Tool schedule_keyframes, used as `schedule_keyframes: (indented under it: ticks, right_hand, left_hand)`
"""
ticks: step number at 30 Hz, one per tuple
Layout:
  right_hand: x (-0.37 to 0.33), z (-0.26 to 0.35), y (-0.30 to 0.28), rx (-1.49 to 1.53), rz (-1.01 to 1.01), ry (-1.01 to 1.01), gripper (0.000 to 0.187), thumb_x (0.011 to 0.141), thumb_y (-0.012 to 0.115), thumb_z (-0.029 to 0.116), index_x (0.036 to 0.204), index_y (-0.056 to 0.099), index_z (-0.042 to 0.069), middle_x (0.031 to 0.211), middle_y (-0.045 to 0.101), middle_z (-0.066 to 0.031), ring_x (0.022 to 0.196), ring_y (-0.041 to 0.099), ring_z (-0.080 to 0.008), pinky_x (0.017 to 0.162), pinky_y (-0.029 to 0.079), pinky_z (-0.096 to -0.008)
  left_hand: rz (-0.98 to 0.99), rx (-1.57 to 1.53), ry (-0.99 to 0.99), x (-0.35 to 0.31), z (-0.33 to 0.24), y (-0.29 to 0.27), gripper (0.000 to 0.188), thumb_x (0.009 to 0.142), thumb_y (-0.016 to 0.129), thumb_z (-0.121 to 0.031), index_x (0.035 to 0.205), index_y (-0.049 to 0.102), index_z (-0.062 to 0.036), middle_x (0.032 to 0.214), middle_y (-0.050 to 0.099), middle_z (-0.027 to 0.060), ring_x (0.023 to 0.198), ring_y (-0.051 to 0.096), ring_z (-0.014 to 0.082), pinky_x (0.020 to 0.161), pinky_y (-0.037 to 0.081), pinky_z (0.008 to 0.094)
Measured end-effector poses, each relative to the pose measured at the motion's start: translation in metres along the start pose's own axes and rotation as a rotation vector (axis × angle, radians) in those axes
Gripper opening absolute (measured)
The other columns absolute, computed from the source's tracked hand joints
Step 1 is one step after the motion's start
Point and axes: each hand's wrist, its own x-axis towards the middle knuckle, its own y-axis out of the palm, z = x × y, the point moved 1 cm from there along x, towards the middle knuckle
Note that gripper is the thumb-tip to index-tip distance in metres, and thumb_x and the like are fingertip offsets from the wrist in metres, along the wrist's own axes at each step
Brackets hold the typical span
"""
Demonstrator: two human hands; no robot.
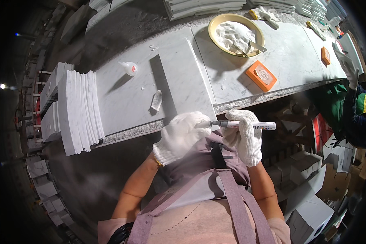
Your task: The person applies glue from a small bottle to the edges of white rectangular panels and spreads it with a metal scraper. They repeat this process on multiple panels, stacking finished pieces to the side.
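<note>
Both of my hands wear white knit gloves and are close together at the table's front edge. My right hand (246,137) is closed around a white marker pen (262,125) with a dark front end, held level and pointing left. My left hand (179,136) is closed, its fingertips at the pen's dark end; whatever they pinch is hidden. Just beyond the hands lies a long grey-white marble slab (185,79) on the stone tabletop (126,97). A small white knit piece (156,100) and a white squeeze bottle (128,68) lie left of the slab.
A cream basin (212,32) of white material, with a scraper (258,46), is beyond an orange box (261,76). Marble pieces stand stacked (79,110) at the table's left end. Another person's gloved hand (349,71) is at the far right. Gloves (267,17) lie at the back.
</note>
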Motion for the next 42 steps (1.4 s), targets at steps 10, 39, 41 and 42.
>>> schedule_keyframes:
  ticks: [10,39,41,42]
  right_hand:
    - [0.013,0.004,0.000,0.051,-0.015,0.090,0.044,0.105,0.068,0.041,0.116,0.066,-0.001,0.094,0.074,-0.0125,0.074,0.071,-0.0157,0.062,0.057,-0.0263]
    - [0.245,0.076,-0.182,-1.500,-0.514,-0.015,0.051,0.096,0.072,0.051,0.126,0.068,0.011,0.102,0.076,-0.0198,0.097,0.073,-0.0398,0.086,0.056,-0.0481]
    - [0.248,0.067,-0.186,-1.535,-0.478,-0.086,0.051,0.098,0.071,0.049,0.131,0.068,0.011,0.109,0.076,-0.0204,0.102,0.073,-0.0387,0.089,0.056,-0.0462]
    - [0.247,0.064,-0.188,-1.478,-0.438,-0.110,0.050,0.099,0.071,0.048,0.132,0.068,0.011,0.111,0.076,-0.0205,0.103,0.073,-0.0384,0.090,0.056,-0.0454]
  left_hand:
    - [0.214,0.001,-0.279,0.018,-0.029,-0.005,0.031,0.101,0.069,-0.021,0.129,0.071,-0.0089,0.097,0.076,0.0178,0.088,0.075,0.0328,0.076,0.058,0.0419]
    - [-0.303,1.047,0.111,0.215,0.140,-0.059,0.065,0.105,0.054,-0.053,0.151,0.056,-0.0082,0.156,0.055,0.0174,0.147,0.047,0.0386,0.126,0.032,0.0524]
    - [-0.253,0.981,-0.008,0.227,0.142,-0.064,0.063,0.108,0.048,-0.057,0.152,0.057,-0.0118,0.160,0.053,0.0135,0.149,0.046,0.0350,0.127,0.032,0.0495]
    - [-0.215,0.945,-0.081,0.233,0.143,-0.068,0.064,0.109,0.045,-0.058,0.152,0.057,-0.0121,0.160,0.053,0.0133,0.149,0.046,0.0352,0.127,0.032,0.0490]
